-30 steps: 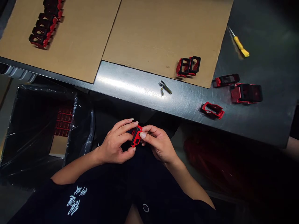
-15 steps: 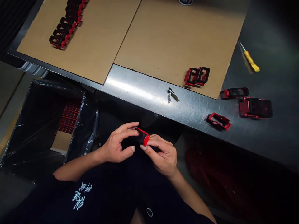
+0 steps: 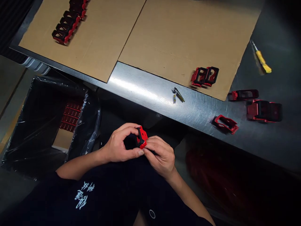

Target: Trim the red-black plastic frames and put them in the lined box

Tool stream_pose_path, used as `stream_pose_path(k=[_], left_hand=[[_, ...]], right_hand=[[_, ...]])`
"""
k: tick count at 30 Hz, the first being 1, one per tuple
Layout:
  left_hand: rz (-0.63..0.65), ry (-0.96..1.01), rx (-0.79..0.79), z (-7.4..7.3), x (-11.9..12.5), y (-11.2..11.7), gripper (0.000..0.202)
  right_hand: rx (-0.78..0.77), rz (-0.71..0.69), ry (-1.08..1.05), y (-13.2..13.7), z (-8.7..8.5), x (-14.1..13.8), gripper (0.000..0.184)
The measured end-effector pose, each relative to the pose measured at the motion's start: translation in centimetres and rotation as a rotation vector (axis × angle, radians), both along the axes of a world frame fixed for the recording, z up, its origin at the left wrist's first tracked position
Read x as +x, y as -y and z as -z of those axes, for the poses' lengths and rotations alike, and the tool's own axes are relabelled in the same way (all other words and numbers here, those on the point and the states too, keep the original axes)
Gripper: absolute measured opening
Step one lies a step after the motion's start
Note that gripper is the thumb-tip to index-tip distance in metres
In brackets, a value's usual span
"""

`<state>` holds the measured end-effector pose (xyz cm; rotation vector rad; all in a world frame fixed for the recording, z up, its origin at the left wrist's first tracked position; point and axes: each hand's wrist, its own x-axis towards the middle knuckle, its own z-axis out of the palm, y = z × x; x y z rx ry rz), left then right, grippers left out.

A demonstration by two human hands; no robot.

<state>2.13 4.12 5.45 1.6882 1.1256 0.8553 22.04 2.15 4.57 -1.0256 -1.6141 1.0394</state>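
Note:
Over my lap, below the edge of the steel table (image 3: 150, 91), both hands pinch one small red and black plastic part (image 3: 141, 137). My left hand (image 3: 121, 144) curls round it from the left, thumb and fingertips closed on it. My right hand (image 3: 160, 155) grips it from the right and below, fingers closed. Most of the part is hidden by my fingers.
Cardboard sheets (image 3: 178, 37) cover the table's back. A row of several finished parts (image 3: 67, 22) stands far left; a pair (image 3: 205, 76) sits right of centre. Loose parts (image 3: 225, 123) (image 3: 263, 110), a metal clip (image 3: 177, 94) and a yellow screwdriver (image 3: 261, 58) lie right. A plastic-lined box (image 3: 47, 122) stands at left.
Both hands have turned the part between them; it now shows its red end upright. The view has shifted slightly left and up, so the table items appear lower and further right.

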Motion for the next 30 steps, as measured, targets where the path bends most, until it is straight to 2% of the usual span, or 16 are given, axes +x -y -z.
stream_pose_path(k=[7,14,17,20,22,24,27,30], left_hand=[[0.006,0.015,0.086,0.1,-0.1,0.0,0.038],[0.016,0.014,0.207,0.4,-0.1,0.0,0.037],[0.004,0.036,0.259,0.8,0.0,0.1,0.041],[0.019,0.068,0.312,1.2,0.2,0.1,0.045],[0.041,0.082,0.348,1.4,0.3,0.1,0.05],[0.062,0.08,0.377,1.6,0.3,0.1,0.055],[0.113,0.05,0.397,1.7,0.3,0.2,0.058],[0.165,0.04,0.401,1.6,0.2,0.3,0.058]], right_hand=[[0.023,-0.012,0.009,0.0,0.4,-0.1,0.023],[-0.007,-0.027,0.041,-0.2,0.3,-0.2,0.02],[-0.134,-0.034,0.029,-0.4,-0.3,0.4,0.019],[-0.349,-0.035,-0.085,-0.5,-1.0,1.0,0.017],[-0.491,-0.039,-0.159,-0.5,-1.5,1.1,0.021],[-0.57,-0.035,-0.167,-0.6,-1.9,0.8,0.027],[-0.57,0.053,-0.067,-0.7,-2.1,0.1,0.025],[-0.537,0.255,-0.026,-0.9,-1.9,-0.3,0.031]])
